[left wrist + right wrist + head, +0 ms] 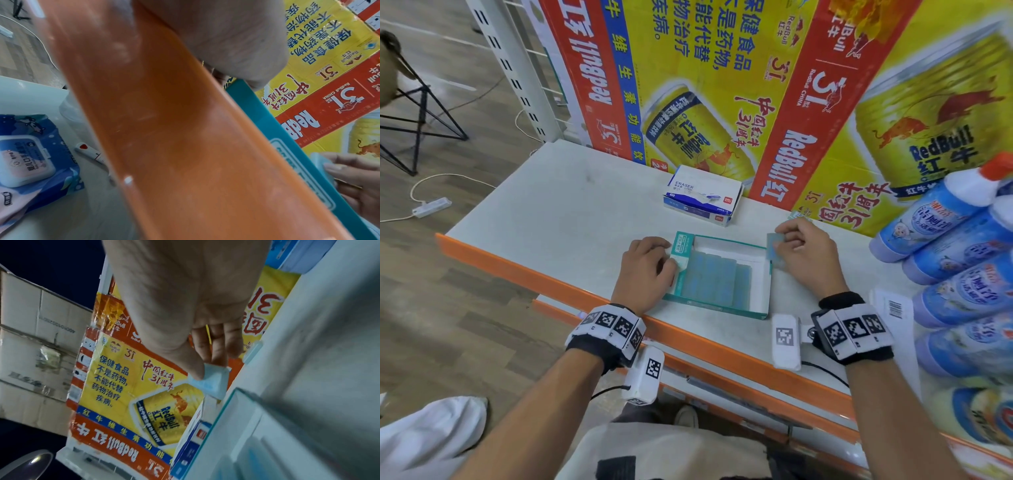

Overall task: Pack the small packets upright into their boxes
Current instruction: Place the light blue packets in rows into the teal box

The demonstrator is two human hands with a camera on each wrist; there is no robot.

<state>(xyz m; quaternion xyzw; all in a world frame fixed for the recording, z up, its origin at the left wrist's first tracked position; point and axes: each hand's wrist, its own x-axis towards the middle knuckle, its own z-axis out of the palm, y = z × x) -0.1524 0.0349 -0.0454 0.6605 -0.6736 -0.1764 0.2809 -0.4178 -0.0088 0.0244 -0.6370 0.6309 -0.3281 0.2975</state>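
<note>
An open teal and white box (763,301) sits near the shelf's front edge, and its teal side shows in the left wrist view (287,138). Several blue packets (709,277) stand in rows inside it, and bare white cardboard shows along its right and far sides. My left hand (667,260) grips the box's left flap. Just right of the box, my right hand (779,245) pinches one small blue packet (773,250) between thumb and fingers. That packet (209,382) hangs above the box's corner. One more packet (796,215) lies on the shelf behind the right hand.
A blue and white eraser box (702,195) stands open behind the teal box. Red Bull cartons (722,85) wall off the back. Blue cleaner bottles (962,246) lie stacked at the right. The shelf has an orange front edge (517,270).
</note>
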